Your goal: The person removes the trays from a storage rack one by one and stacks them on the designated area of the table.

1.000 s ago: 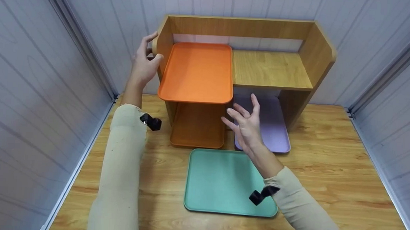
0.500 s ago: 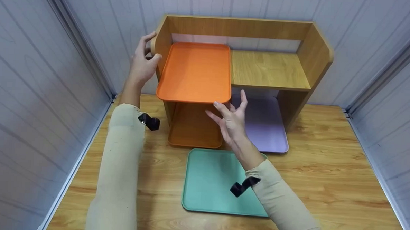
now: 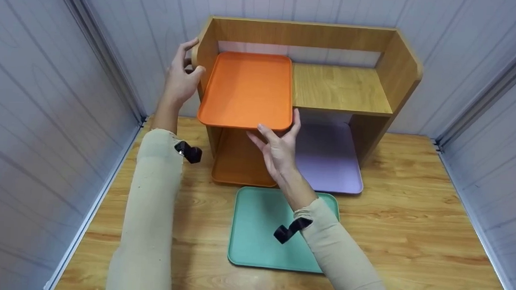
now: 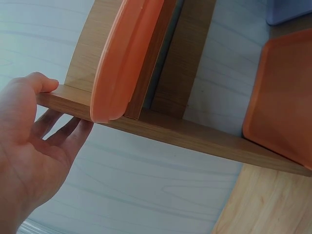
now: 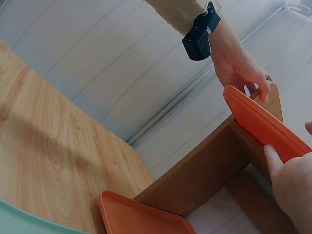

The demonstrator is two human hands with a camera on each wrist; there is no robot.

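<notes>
The upper orange tray (image 3: pixel 246 88) is already seated on the shelf unit (image 3: pixel 341 86) (front edge overhanging), met by the right hand (image 3: pixel 276 148) with straight fingers. The shelf's side panel is gripped by the left hand (image 3: pixel 180 81); the green tray (image 3: pixel 258 232) is left on the table (image 3: pixel 411 230).

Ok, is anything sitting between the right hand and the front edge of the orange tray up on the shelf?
Nothing visible. The right hand is already at the front edge of the upper orange tray, fingertips touching its rim. The left hand holds the wooden shelf by its left side panel.
</notes>
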